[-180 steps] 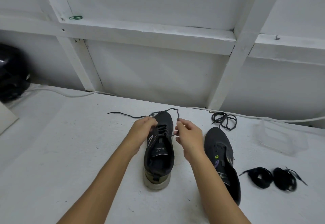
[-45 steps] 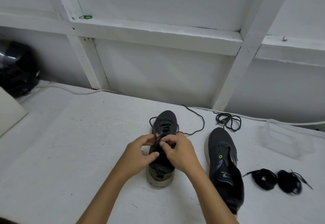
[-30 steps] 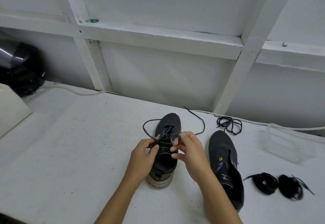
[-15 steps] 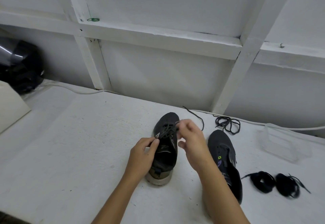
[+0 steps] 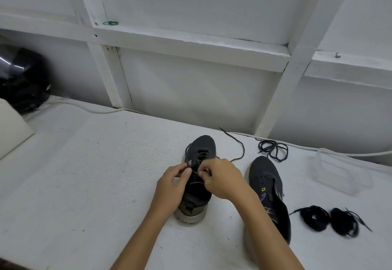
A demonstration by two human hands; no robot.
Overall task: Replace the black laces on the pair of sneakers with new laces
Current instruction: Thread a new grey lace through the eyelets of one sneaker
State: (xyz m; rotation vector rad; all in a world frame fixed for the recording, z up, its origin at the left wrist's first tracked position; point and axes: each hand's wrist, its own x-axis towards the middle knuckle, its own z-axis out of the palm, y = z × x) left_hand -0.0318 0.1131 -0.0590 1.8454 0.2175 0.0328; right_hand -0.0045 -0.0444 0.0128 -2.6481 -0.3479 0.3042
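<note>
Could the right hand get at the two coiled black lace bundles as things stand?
Probably yes. The coiled lace bundles lie in the open on the table, on that hand's side. The unlaced sneaker lies between, low enough to reach over, but the right hand pinches the lace and must let go first.

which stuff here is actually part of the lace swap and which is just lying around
Part of the job:
- sneaker being laced, lace pinched by left hand and right hand
- second sneaker
- loose lace
- two coiled lace bundles

Just lying about:
- clear plastic container
- white cable
- black helmet
- green rubber band
</note>
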